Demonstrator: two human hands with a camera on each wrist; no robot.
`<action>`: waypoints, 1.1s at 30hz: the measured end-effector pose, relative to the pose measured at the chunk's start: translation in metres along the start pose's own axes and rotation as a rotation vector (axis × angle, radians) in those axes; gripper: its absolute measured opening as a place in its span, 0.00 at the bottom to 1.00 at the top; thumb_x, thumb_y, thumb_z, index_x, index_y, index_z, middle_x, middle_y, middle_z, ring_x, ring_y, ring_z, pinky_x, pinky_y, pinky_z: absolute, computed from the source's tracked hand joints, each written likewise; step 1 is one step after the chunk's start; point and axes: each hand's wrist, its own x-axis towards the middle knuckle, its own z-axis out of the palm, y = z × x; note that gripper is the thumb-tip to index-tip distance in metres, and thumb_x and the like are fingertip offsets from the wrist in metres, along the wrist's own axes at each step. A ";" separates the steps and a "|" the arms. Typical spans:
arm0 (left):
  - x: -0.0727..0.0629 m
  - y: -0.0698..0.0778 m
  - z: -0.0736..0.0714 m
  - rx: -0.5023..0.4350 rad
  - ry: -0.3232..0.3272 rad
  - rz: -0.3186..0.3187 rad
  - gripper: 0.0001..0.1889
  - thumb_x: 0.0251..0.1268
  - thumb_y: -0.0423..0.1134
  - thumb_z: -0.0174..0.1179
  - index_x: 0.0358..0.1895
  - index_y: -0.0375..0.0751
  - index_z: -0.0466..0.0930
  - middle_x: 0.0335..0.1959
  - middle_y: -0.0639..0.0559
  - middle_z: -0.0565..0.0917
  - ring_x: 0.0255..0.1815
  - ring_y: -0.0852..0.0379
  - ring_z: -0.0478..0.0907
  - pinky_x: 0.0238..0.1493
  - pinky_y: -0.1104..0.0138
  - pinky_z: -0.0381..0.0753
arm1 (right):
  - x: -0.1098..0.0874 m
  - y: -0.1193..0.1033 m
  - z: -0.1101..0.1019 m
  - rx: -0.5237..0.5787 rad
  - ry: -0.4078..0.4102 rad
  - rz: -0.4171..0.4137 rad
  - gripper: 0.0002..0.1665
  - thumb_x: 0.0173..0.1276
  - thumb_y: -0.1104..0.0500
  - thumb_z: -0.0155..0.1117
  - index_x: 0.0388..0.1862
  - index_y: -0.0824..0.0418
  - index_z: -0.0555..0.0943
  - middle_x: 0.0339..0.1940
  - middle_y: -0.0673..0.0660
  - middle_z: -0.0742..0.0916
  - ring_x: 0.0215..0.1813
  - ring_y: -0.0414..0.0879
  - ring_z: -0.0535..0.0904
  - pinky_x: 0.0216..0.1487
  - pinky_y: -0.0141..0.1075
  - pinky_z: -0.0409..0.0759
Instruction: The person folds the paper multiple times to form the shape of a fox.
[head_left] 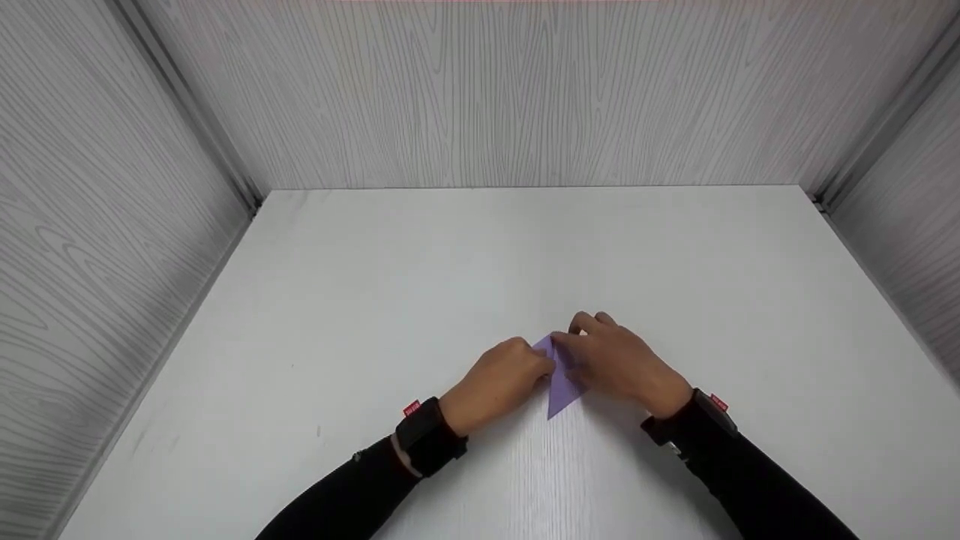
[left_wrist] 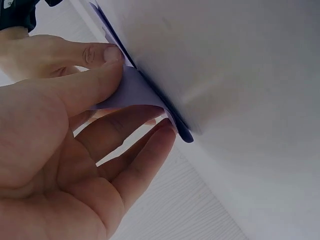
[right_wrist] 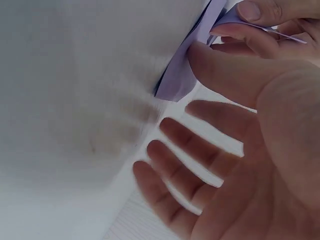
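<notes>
A small folded sheet of purple paper (head_left: 562, 390) stands between the two hands, with a pointed corner toward the person. My left hand (head_left: 501, 381) pinches it; in the left wrist view the thumb lies on the paper (left_wrist: 137, 90) and curled fingers meet its other side. From the right, my right hand (head_left: 616, 366) touches the sheet. Its thumb rests against the paper (right_wrist: 177, 77) in the right wrist view, while its other fingers spread loosely apart from it. The hands cover part of the folds.
A white tabletop (head_left: 360, 277) lies beneath the hands. Grey wood-grain panels rise at the back (head_left: 480, 97), the left (head_left: 97, 225) and the right (head_left: 907, 202). Black bands circle both wrists.
</notes>
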 end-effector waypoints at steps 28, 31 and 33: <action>0.003 -0.003 -0.001 -0.043 0.011 0.090 0.07 0.71 0.28 0.66 0.39 0.41 0.94 0.36 0.52 0.89 0.35 0.61 0.78 0.40 0.71 0.76 | 0.001 -0.007 -0.005 0.065 -0.006 -0.157 0.27 0.53 0.79 0.74 0.52 0.60 0.91 0.41 0.57 0.86 0.41 0.52 0.83 0.44 0.41 0.83; 0.003 -0.004 -0.003 -0.058 -0.001 0.085 0.07 0.72 0.29 0.66 0.41 0.40 0.94 0.39 0.49 0.89 0.39 0.59 0.81 0.42 0.71 0.78 | 0.001 -0.008 -0.005 0.054 -0.020 -0.151 0.27 0.54 0.79 0.73 0.50 0.59 0.91 0.41 0.57 0.86 0.41 0.53 0.83 0.44 0.41 0.83; 0.003 -0.005 -0.007 -0.097 -0.035 0.086 0.05 0.72 0.31 0.68 0.41 0.40 0.94 0.39 0.49 0.88 0.38 0.60 0.80 0.42 0.72 0.77 | 0.001 -0.009 -0.005 0.045 -0.020 -0.151 0.25 0.53 0.79 0.72 0.48 0.60 0.91 0.40 0.57 0.85 0.40 0.53 0.82 0.44 0.41 0.82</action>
